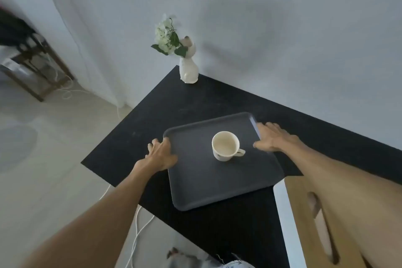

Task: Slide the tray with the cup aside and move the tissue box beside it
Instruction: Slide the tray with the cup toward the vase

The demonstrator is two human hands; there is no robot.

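Observation:
A dark grey tray [202, 183] lies on the black table [228, 102]. A white cup [226, 146] with a handle stands upright near the tray's middle. My left hand [159, 154] grips the tray's left rim near its far corner, thumb over the edge. My right hand [273, 137] holds the tray's right rim, fingers along the edge and thumb on the inside. The tissue box [304, 213], with a tan wooden lid and a long slot, sits at the lower right, partly hidden under my right forearm.
A white vase [188, 69] with pale flowers stands at the table's far corner by the wall. White cables [139, 233] hang off the table's left edge to the floor. A low wooden frame [37, 67] stands at the far left.

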